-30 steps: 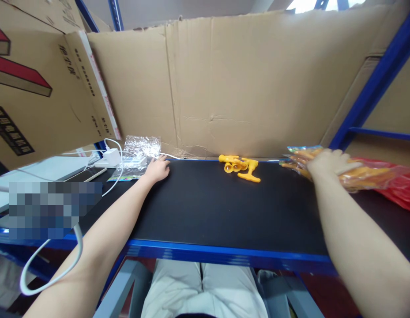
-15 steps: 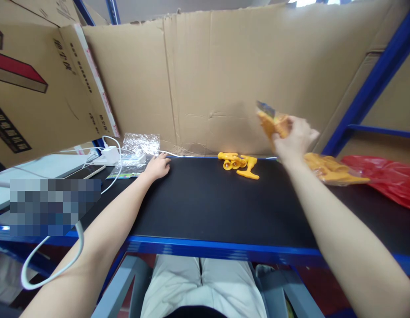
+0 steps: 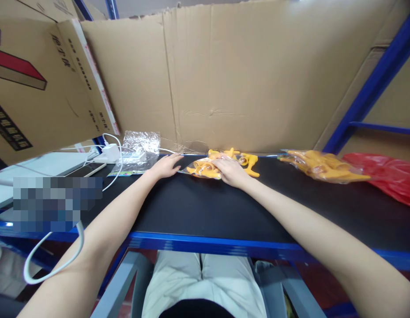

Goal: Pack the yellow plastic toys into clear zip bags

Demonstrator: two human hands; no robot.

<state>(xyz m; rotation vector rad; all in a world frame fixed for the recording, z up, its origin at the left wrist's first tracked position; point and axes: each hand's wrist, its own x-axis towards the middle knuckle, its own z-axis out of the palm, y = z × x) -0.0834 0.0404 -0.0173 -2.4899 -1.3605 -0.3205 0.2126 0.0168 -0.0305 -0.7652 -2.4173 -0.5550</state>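
Both hands lie out on the black surface (image 3: 205, 207), near its far edge and close to each other. The right hand (image 3: 231, 171) rests palm down on a clear packet (image 3: 201, 168) of yellow toy parts, fingers spread flat over its right end; it presses on the packet rather than closing around it. The left hand (image 3: 165, 166) lies flat just left of the packet, fingers stretched toward its near corner; whether the fingertips touch the plastic I cannot tell. The packet lies flat between the two hands.

Just beyond the right hand, a loose yellow toy (image 3: 247, 160) lies against the cardboard wall (image 3: 244, 79), partly hidden by the hand. Well to the right of that hand is a fuller bag (image 3: 319, 165) of the same yellow parts, with a red bag (image 3: 386, 176) beyond it. Left of the left hand lie a pile of empty clear sleeves (image 3: 138, 148), a white charger (image 3: 110, 153) with its cable, and a phone (image 3: 87, 169) lying flat.
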